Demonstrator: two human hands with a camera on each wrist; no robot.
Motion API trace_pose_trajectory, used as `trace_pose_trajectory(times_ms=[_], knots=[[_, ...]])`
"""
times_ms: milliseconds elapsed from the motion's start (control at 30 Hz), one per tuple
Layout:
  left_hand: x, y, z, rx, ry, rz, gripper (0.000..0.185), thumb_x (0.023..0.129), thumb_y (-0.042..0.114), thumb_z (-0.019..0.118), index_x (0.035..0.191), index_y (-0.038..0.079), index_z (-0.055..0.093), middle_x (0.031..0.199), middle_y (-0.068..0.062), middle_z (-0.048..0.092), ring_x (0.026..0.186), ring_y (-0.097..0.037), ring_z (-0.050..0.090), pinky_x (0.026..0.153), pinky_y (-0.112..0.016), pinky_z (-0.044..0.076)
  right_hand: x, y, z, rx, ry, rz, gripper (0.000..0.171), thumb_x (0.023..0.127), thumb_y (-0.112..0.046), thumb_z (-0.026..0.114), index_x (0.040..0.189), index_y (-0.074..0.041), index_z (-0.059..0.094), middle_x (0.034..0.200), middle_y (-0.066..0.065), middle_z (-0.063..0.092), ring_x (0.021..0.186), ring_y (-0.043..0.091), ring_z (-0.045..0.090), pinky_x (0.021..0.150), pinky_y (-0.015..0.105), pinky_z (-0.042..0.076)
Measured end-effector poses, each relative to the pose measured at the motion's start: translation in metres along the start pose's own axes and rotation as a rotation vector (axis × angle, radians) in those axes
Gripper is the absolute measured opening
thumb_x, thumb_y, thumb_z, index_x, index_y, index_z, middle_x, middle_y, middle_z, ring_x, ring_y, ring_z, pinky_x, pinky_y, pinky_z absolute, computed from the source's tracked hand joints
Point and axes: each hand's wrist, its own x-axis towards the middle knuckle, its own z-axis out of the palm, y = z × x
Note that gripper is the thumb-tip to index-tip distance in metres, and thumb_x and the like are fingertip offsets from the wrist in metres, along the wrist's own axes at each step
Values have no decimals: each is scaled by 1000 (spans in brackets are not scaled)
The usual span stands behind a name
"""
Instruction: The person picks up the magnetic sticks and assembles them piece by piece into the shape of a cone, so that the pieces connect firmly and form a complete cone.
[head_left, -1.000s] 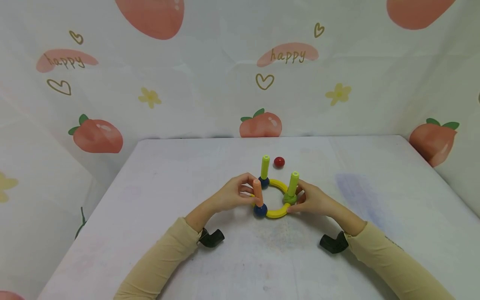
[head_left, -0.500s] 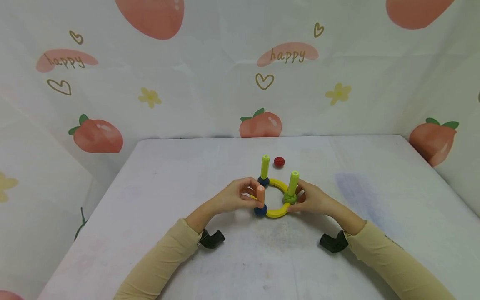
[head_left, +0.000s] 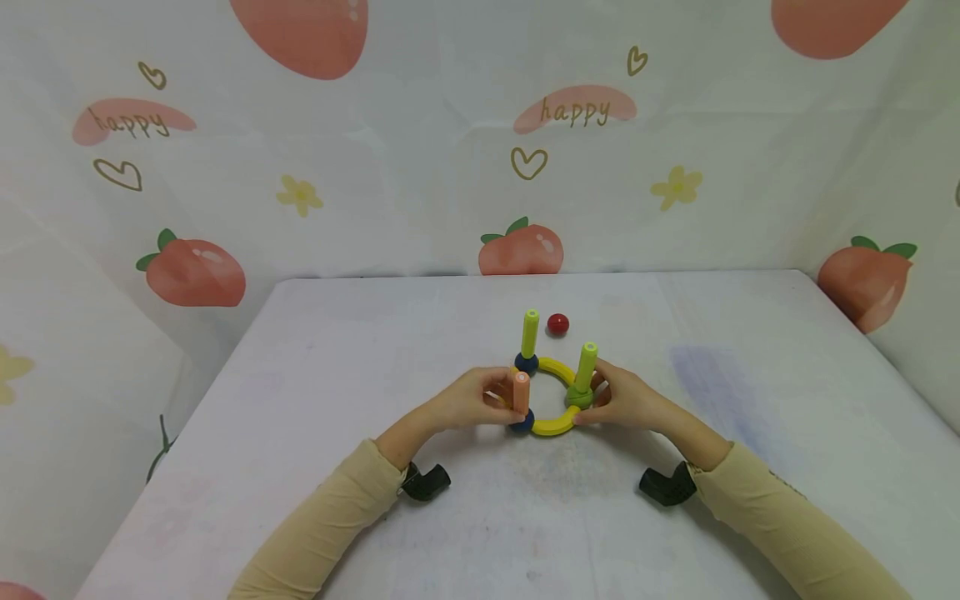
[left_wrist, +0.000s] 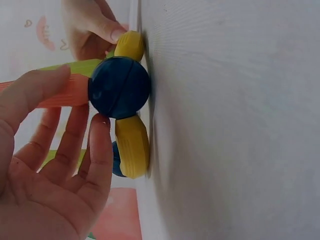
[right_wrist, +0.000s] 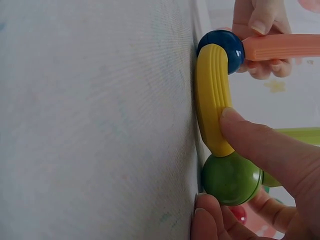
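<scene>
On the table lies a ring of yellow curved bars (head_left: 552, 427), joined by two blue balls (right_wrist: 220, 47) and a green ball (right_wrist: 232, 180). My left hand (head_left: 480, 396) pinches an orange rod (head_left: 521, 393) low down, thumb on one side and fingers behind; the rod stands upright on the near blue ball. My right hand (head_left: 630, 397) holds the ring's right side, its thumb on a yellow bar and its other fingers curled about the green ball. One lime rod (head_left: 587, 367) rises from the green ball, another lime rod (head_left: 530, 333) from the far blue ball.
A loose red ball (head_left: 558, 325) lies behind the ring. Black wrist mounts (head_left: 426, 482) stick out from both sleeves, low over the white table (head_left: 480, 533). A printed cloth (head_left: 420, 150) hangs beyond the table's far edge.
The orange rod has gone from leaning left to upright on its ball. My left hand has lowered slightly toward the rod's base. The right hand keeps its hold and place.
</scene>
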Motion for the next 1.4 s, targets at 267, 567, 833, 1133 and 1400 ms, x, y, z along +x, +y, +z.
trace_pose_trajectory(times_ms=[267,567,833,1133,1400], knots=[[0,-1,0,108,9,-55,30,75,10,73,101,6,61,102,-10,63,84,-10,58,73,-18,49,0,0,0,-3,-2,24,62,70,-33,77,115,-4,44,100,16,56,77,16,58,67,29,51],[0,0,0,149,8,-65,32,72,10,75,100,5,60,101,-12,61,77,-9,54,68,-15,46,1,-1,2,-3,-2,41,66,70,-34,77,118,-4,43,101,17,57,78,17,57,69,30,52],[-3,-3,-8,160,30,-69,29,72,9,74,98,6,61,102,-12,61,77,-10,58,71,-18,49,2,-3,4,30,-6,15,60,74,-32,74,117,-5,43,102,18,58,81,18,59,69,31,52],[-6,-16,-28,110,112,-149,30,74,9,73,102,6,62,104,-12,62,83,-13,62,77,-25,51,4,-4,8,109,-10,-85,35,83,-19,66,107,-2,47,104,19,58,86,20,63,77,33,52],[-11,-21,-40,108,104,-221,29,75,15,72,102,7,65,102,-8,63,84,-10,62,75,-22,49,8,-11,12,140,-25,-73,38,85,-17,64,114,0,47,108,20,58,95,26,63,81,36,51]])
